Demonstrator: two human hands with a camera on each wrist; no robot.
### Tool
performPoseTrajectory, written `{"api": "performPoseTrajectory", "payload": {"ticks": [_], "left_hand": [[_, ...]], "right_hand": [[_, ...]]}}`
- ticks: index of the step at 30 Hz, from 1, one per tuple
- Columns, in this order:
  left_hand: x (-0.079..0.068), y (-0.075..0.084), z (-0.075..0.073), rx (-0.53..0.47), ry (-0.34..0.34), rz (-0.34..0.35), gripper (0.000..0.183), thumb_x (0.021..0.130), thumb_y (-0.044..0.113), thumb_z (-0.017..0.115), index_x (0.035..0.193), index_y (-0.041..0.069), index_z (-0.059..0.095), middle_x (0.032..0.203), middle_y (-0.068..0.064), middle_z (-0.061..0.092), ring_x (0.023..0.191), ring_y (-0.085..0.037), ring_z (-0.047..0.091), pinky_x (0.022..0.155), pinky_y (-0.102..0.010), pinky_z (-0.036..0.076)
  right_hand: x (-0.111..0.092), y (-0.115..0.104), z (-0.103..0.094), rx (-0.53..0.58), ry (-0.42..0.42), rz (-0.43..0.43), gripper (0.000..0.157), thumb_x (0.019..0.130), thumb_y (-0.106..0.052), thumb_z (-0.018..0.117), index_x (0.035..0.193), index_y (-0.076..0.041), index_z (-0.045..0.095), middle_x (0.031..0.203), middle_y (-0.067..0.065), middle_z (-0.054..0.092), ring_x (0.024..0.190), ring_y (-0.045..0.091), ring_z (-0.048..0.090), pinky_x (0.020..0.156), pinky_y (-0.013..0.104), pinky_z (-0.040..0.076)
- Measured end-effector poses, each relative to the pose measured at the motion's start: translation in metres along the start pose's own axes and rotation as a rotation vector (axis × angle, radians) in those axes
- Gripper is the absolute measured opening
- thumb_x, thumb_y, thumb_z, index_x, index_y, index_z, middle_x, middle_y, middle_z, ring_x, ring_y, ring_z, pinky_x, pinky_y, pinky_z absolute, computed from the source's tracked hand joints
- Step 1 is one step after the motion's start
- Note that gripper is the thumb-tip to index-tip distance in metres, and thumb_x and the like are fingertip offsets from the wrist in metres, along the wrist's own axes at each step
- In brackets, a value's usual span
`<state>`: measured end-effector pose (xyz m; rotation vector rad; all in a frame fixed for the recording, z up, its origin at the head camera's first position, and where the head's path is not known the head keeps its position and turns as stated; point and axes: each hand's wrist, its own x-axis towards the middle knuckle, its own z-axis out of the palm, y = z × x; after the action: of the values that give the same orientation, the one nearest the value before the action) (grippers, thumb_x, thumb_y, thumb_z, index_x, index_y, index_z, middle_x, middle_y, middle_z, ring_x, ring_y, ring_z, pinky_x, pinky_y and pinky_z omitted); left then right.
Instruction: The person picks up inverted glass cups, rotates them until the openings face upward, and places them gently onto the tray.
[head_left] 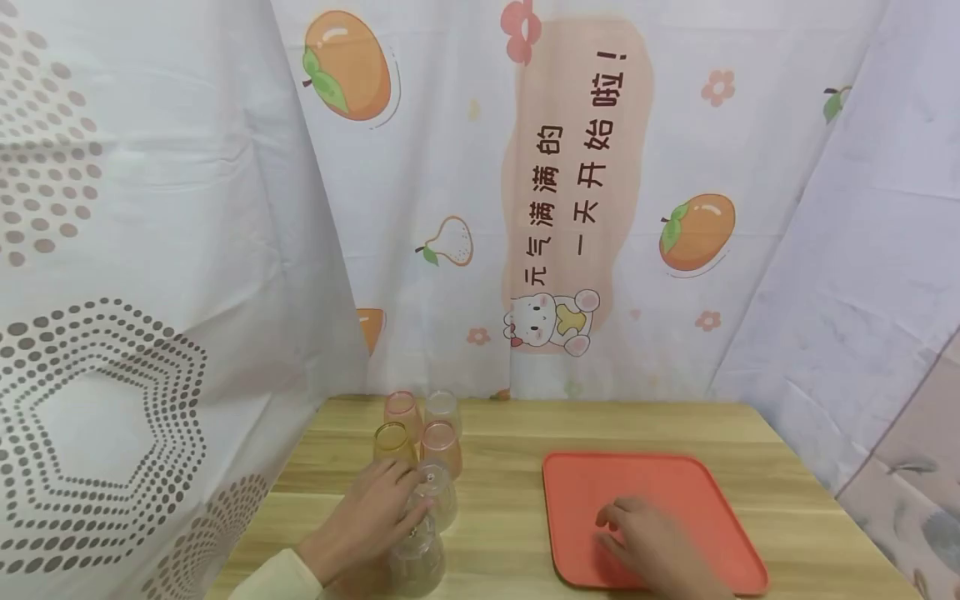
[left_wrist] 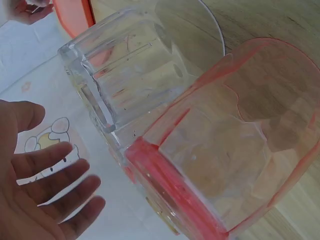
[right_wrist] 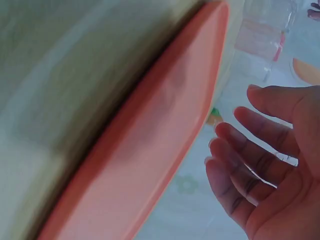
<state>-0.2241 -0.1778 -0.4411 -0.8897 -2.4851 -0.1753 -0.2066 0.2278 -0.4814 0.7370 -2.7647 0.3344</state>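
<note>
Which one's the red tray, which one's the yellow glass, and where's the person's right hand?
Red tray (head_left: 622,477): head view, on its bare flat surface.
Yellow glass (head_left: 390,453): head view, on its side, just below the top edge.
Right hand (head_left: 645,533): head view, on its back.

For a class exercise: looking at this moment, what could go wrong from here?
The glasses stand close together, so the left grip, very near them, might knock one into its neighbour. Their transparent, smooth-looking walls could slip if pinched loosely. The red tray has a raised rim, which might catch and tip any glass carried across too low.
</note>
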Motion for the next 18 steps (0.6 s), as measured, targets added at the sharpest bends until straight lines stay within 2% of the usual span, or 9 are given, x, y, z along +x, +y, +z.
{"api": "performPoseTrajectory", "payload": {"ticks": [3, 9, 18], "left_hand": [[-0.002, 0.001, 0.000, 0.011, -0.003, 0.035, 0.030, 0.089, 0.036, 0.065, 0.106, 0.011, 0.068, 0.106, 0.001, 0.063, 0.097, -0.016, 0.055, 0.083, -0.038, 0.047], [-0.006, 0.001, 0.001, -0.005, 0.009, 0.081, 0.027, 0.086, 0.030, 0.069, 0.104, 0.010, 0.067, 0.104, 0.001, 0.063, 0.092, -0.014, 0.055, 0.077, -0.033, 0.048], [-0.011, 0.001, -0.001, -0.041, -0.004, 0.131, 0.023, 0.087, 0.030, 0.068, 0.102, 0.012, 0.066, 0.098, 0.007, 0.060, 0.085, -0.009, 0.051, 0.071, -0.029, 0.046]], "right_hand": [[-0.002, -0.005, 0.006, 0.055, -0.046, -0.032, 0.009, 0.084, -0.032, 0.072, 0.084, -0.026, 0.065, 0.077, -0.018, 0.052, 0.068, -0.001, 0.049, 0.056, 0.023, 0.044], [-0.006, -0.012, 0.022, 0.109, -0.023, -0.106, 0.008, 0.082, -0.030, 0.073, 0.082, -0.027, 0.066, 0.077, -0.021, 0.047, 0.069, -0.003, 0.045, 0.056, 0.022, 0.042], [-0.011, -0.018, 0.037, 0.187, -0.083, -0.111, 0.012, 0.083, -0.038, 0.072, 0.080, -0.029, 0.065, 0.076, -0.024, 0.042, 0.068, -0.006, 0.040, 0.055, 0.019, 0.038]]}}
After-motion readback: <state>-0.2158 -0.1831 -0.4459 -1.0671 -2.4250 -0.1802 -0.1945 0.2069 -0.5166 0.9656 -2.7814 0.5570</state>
